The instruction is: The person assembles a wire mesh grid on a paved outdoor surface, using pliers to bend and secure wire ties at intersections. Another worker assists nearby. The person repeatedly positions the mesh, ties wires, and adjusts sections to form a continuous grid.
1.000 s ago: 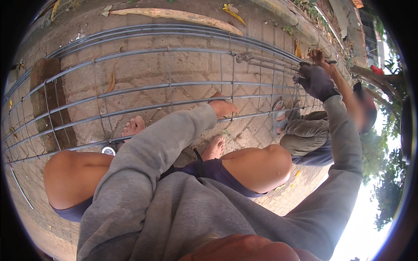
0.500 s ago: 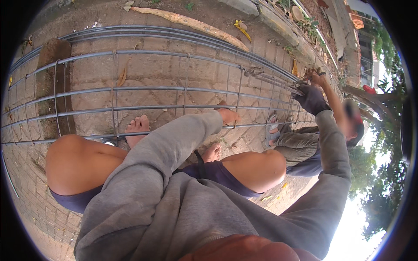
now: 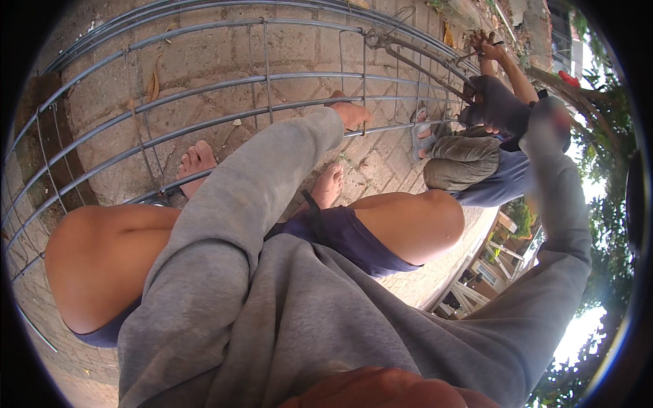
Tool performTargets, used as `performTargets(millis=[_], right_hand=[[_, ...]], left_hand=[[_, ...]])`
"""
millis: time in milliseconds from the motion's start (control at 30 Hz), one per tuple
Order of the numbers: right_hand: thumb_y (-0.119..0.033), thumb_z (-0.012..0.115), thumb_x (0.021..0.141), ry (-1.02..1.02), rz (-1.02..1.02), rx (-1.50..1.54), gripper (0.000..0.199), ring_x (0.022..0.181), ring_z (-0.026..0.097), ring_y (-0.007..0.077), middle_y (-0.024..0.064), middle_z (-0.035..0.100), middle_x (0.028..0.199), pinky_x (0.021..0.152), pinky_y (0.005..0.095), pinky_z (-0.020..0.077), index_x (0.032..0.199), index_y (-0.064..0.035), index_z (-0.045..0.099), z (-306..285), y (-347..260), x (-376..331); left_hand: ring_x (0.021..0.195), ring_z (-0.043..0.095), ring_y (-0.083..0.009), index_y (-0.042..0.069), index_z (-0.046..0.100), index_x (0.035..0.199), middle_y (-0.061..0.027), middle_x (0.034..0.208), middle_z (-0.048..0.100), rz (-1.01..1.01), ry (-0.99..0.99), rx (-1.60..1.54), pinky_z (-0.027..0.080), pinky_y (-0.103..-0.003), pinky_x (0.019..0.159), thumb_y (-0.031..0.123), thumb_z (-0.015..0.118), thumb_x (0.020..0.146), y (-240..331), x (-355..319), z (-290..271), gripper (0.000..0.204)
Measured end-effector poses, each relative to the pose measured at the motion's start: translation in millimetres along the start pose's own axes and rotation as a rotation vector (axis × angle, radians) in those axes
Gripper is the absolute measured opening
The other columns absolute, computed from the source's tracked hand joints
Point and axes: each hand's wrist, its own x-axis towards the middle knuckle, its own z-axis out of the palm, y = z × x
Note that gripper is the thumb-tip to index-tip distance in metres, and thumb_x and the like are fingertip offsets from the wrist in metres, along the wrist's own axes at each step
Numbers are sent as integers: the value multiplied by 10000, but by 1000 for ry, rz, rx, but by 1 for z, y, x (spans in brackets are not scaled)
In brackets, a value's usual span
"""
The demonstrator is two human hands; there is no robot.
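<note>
My left hand point(image 3: 350, 114), bare, is wrapped around a lower bar of the steel rebar cage point(image 3: 197, 88), beside an upright stirrup. In a dark glove, my right hand point(image 3: 495, 105) is closed on the long handles of metal pincers point(image 3: 425, 62). The handles stand apart from each other. The pincers' jaws point(image 3: 374, 39) are at the cage's upper bar, where it meets a stirrup. Any tie wire in the jaws is too small to make out.
Another person crouches at the cage's right end; their hands point(image 3: 484, 47) hold a thin tool near the bars. A brown block point(image 3: 51, 136) lies under the cage's left end. Loose steel bars point(image 3: 224, 5) run behind it. My bare feet point(image 3: 197, 163) are on the brick paving.
The view has shifted, so the cage sits higher in it. My right arm reaches farther out, and the pincers' handles are wider apart. My left hand stays on the bar.
</note>
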Motion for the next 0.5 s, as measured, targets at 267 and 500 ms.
performTargets(millis=[267,500], right_hand=[[-323,825,869,637,-251,-684,371,860,728,298,134,722,996,789,443,581,1046,-34,675,24,-6,-21],[-338,729,862,1071,-222,-1279,565,1265,539,405,220,595,1358,1087,609,400,1291,12,616,25,14,-23]], left_hand=[[1383,497,-293,-2,695,1302,-191,1482,575,-54,-165,-56,381,-426,1130,322,799,869,-12,19,5,550],[1526,329,-338,-1,572,1464,-232,1623,422,-48,-188,-43,244,-450,1230,360,770,872,-13,15,1,721]])
